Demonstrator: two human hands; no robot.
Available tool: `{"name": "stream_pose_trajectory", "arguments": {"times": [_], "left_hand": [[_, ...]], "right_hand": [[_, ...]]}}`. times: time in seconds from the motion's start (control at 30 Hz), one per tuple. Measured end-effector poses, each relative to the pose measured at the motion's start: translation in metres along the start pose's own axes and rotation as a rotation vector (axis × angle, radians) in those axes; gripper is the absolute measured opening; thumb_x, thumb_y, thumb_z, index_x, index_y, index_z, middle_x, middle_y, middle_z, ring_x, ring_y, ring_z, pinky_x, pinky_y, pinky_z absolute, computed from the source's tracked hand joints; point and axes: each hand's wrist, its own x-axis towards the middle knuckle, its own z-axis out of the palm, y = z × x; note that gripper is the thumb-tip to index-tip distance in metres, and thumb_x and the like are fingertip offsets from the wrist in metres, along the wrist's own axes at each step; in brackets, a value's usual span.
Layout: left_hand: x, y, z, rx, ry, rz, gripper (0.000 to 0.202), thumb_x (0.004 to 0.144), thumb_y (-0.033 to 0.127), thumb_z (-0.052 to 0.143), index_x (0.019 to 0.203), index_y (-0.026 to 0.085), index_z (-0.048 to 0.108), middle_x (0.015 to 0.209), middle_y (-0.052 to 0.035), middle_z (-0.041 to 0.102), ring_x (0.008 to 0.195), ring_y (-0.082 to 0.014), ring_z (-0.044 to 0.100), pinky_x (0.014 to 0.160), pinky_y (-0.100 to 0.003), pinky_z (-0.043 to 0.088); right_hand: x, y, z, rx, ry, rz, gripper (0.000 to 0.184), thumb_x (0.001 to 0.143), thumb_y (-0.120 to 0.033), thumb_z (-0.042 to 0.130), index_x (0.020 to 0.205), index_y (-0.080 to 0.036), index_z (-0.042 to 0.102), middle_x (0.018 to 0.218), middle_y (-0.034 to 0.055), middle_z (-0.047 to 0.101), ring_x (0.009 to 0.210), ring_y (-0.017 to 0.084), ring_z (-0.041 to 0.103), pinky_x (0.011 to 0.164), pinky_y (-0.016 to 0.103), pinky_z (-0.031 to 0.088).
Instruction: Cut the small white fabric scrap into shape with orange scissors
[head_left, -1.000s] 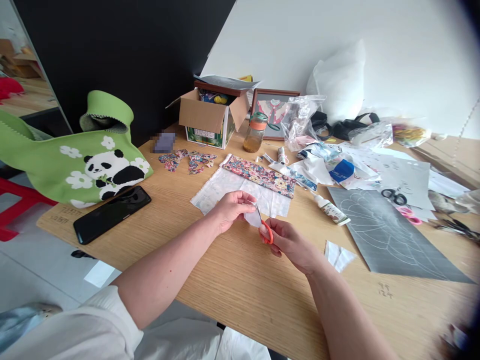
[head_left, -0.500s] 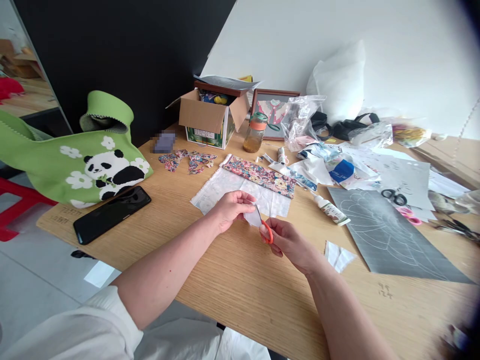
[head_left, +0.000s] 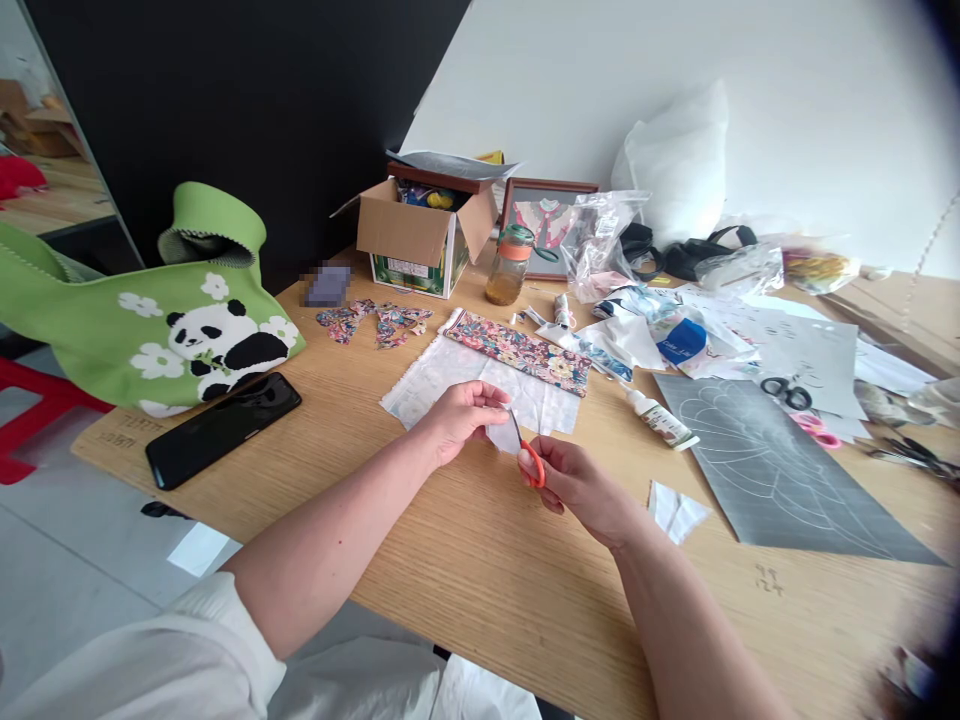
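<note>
My left hand (head_left: 459,417) pinches a small white piece of fabric (head_left: 504,436) just above the wooden table (head_left: 480,560). My right hand (head_left: 579,485) grips small orange-handled scissors (head_left: 529,462), whose blades point up into the white piece. Both hands meet in front of a larger white fabric sheet (head_left: 450,380) and a floral fabric strip (head_left: 525,350) lying flat on the table.
A black phone (head_left: 223,428) and a green panda bag (head_left: 150,320) lie at the left. A cardboard box (head_left: 420,235), a jar (head_left: 511,265), a glue bottle (head_left: 660,418), a grey drawn sheet (head_left: 772,470), black scissors (head_left: 784,392) and plastic bags crowd the back and right.
Hardly anything differs; the scissors and the white piece shifted very slightly in my hands.
</note>
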Motion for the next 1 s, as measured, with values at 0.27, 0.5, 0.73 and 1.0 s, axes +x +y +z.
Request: {"name": "stream_pose_trajectory", "arguments": {"times": [0.27, 0.5, 0.73, 1.0], "left_hand": [[-0.0002, -0.0002, -0.0005, 0.013, -0.020, 0.002, 0.028, 0.060, 0.011, 0.071, 0.085, 0.012, 0.060, 0.077, -0.0016, 0.059, 0.064, -0.0093, 0.057, 0.058, -0.021, 0.044], [0.0005, -0.0012, -0.0007, 0.002, -0.026, -0.002, 0.029, 0.060, 0.011, 0.071, 0.086, 0.011, 0.059, 0.077, -0.0014, 0.059, 0.064, -0.0095, 0.056, 0.059, -0.022, 0.044], [0.0013, -0.0016, -0.0012, 0.005, -0.021, -0.002, 0.030, 0.059, 0.011, 0.072, 0.087, 0.011, 0.060, 0.078, -0.0014, 0.059, 0.065, -0.0094, 0.056, 0.059, -0.022, 0.043], [0.0008, -0.0009, -0.0013, 0.001, -0.025, -0.001, 0.031, 0.059, 0.011, 0.072, 0.087, 0.011, 0.059, 0.077, -0.0013, 0.059, 0.064, -0.0097, 0.056, 0.060, -0.023, 0.044]], "right_hand": [[0.0006, 0.0010, 0.0001, 0.003, -0.012, -0.015, 0.049, 0.071, -0.062, 0.070, 0.068, -0.019, 0.046, 0.063, -0.0053, 0.039, 0.049, 0.007, 0.032, 0.046, 0.024, 0.026], [0.0003, 0.0019, 0.0004, 0.007, 0.009, 0.003, 0.049, 0.071, -0.062, 0.070, 0.068, -0.020, 0.045, 0.061, -0.0070, 0.037, 0.048, 0.006, 0.030, 0.046, 0.024, 0.024], [-0.0001, 0.0021, 0.0005, 0.000, 0.018, 0.014, 0.049, 0.070, -0.061, 0.071, 0.068, -0.020, 0.044, 0.060, -0.0073, 0.036, 0.048, 0.006, 0.029, 0.046, 0.024, 0.023], [0.0006, 0.0012, 0.0006, -0.005, 0.022, 0.019, 0.049, 0.069, -0.061, 0.071, 0.067, -0.020, 0.044, 0.059, -0.0082, 0.035, 0.048, 0.006, 0.027, 0.046, 0.024, 0.021]]}}
